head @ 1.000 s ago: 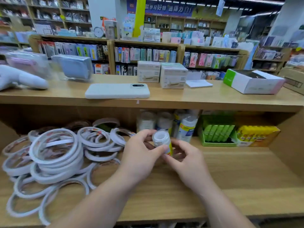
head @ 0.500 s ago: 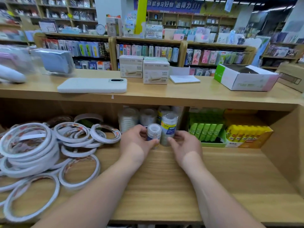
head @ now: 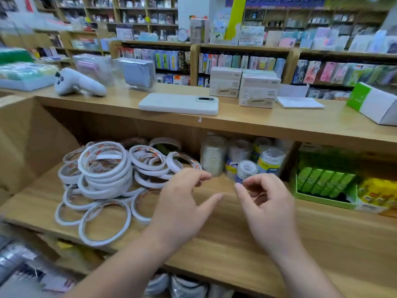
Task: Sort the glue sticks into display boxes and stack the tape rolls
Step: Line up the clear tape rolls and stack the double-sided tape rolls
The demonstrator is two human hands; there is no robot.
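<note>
Head camera is showing both hands hovering low over the wooden shelf point(head: 236, 244), neither one grasping anything. The left hand point(head: 182, 203) is hanging with its fingers loosely bent and its thumb sticking out toward the other hand. The right hand point(head: 270, 209) is hanging the same way, its fingers point(head: 261, 183) slackly curled round nothing.

Just beyond the right index fingertip a small tape roll point(head: 247, 168) is standing on the shelf. It is looking clear and glossy, with a white core and a blue label low on its side. Whether the fingertip is touching it cannot be told.

Behind that roll and beyond both sets of fingertips, taller wrapped tape stacks point(head: 213, 157) are standing upright in a row at the back of the shelf. They are looking translucent, and some are showing yellow and blue labels.

Out past the left hand's knuckles a pile of white tape rings point(head: 103, 173) is lying. These rings are thin and wide, some heaped on each other and some lying flat and overlapping, well apart from the fingers.

Out past the right hand's far side a green display box point(head: 318, 198) is sitting with green glue sticks point(head: 322, 179) lying side by side in it. A yellow display box point(head: 378, 196) is standing just beside it, farther from the fingers.

Above the fingertips a white phone point(head: 178, 104) is lying flat on the upper counter point(head: 279, 121).
</note>
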